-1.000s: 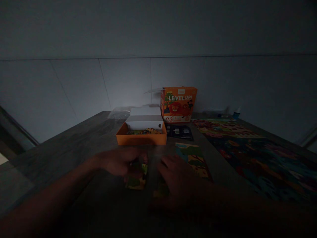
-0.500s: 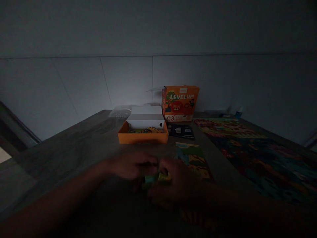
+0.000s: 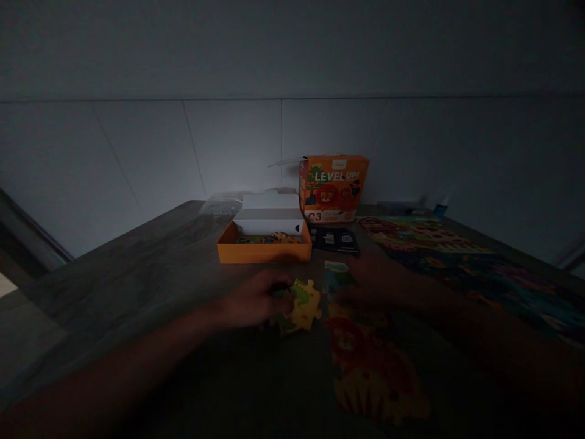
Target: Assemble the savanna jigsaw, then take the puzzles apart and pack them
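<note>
Jigsaw work is in hand, and the step looks like matching a yellow-green puzzle piece (image 3: 305,308) to the larger lion section (image 3: 375,372) lying on the table (image 3: 159,274). The left hand (image 3: 256,299) grips the piece by its left side, leaving the knobbed edge free and facing three o'clock; whether it is a single piece or a few joined is too dark to tell. The right hand (image 3: 370,280) is a blur at about two o'clock from that piece, by the blue-green part (image 3: 337,274) of the laid-out picture; I cannot tell whether it grasps, presses or only passes above.

Seen from the left hand, the piece sits at three o'clock, touching the fingers, while the lion section lies at four o'clock, near but apart from the piece. The next move, I judge, calls for trying the free knobs against the section's left edge, with the right hand steadying that section. Loose pieces (image 3: 283,238) lie in the open orange box (image 3: 265,253), at twelve o'clock from the left hand.
</note>
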The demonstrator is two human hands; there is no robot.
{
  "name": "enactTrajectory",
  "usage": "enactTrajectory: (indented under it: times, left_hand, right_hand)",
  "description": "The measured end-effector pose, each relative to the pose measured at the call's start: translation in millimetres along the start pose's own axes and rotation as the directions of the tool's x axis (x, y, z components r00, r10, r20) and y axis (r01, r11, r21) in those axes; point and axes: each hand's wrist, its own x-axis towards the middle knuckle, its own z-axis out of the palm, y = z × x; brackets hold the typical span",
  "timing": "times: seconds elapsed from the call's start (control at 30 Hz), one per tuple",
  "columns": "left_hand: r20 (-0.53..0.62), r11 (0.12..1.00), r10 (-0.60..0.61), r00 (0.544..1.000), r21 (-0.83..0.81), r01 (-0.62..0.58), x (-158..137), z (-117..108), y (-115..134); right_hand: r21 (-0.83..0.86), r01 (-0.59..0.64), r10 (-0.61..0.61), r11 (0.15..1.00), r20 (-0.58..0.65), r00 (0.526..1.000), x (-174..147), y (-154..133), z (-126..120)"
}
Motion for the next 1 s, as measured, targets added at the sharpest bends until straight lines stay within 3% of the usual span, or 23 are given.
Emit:
enactTrajectory:
  times: [0.13, 0.27, 0.37, 0.43, 0.57, 0.7, 0.87, 1.0]
  left_hand:
    - [-0.116, 0.995, -0.097, 0.989, -0.027, 0.094, 4, -7, 1]
    - [-0.193, 0.994, -0.099, 0.976, -0.061, 0.089, 9, -8, -5]
    - [-0.278, 0.995, -0.094, 0.956, -0.046, 0.085, 13, -9, -11]
    - [-0.357, 0.997, -0.055, 0.933, 0.024, 0.068, 14, -11, -12]
    - [-0.491, 0.947, 0.155, 0.857, 0.321, 0.013, 11, -17, -9]
    - [-0.439, 0.827, 0.306, 0.845, 0.562, -0.007, 9, -20, -10]
    - [-0.436, 0.731, 0.416, 0.798, 0.683, -0.008, 9, -19, -12]
    - [-0.355, 0.720, 0.432, 0.829, 0.690, -0.080, 8, -18, -12]
  right_hand:
    - [0.000, 0.010, -0.009, 1.000, 0.116, 0.993, -3, 11, 2]
    - [0.091, 0.157, -0.166, 0.983, 0.098, 0.981, -11, -16, 14]
    - [0.105, 0.107, -0.125, 0.989, 0.179, 0.976, -17, -36, 18]
    - [0.114, 0.135, -0.155, 0.984, 0.187, 0.970, -17, -44, 19]
    - [0.114, 0.286, -0.294, 0.951, 0.056, 0.954, -11, -51, 26]
    - [0.113, 0.286, -0.288, 0.951, -0.006, 0.958, -5, -52, 36]
    - [0.088, 0.294, -0.291, 0.952, -0.045, 0.956, -4, -51, 41]
    - [0.095, 0.231, -0.227, 0.968, -0.053, 0.973, -1, -50, 42]
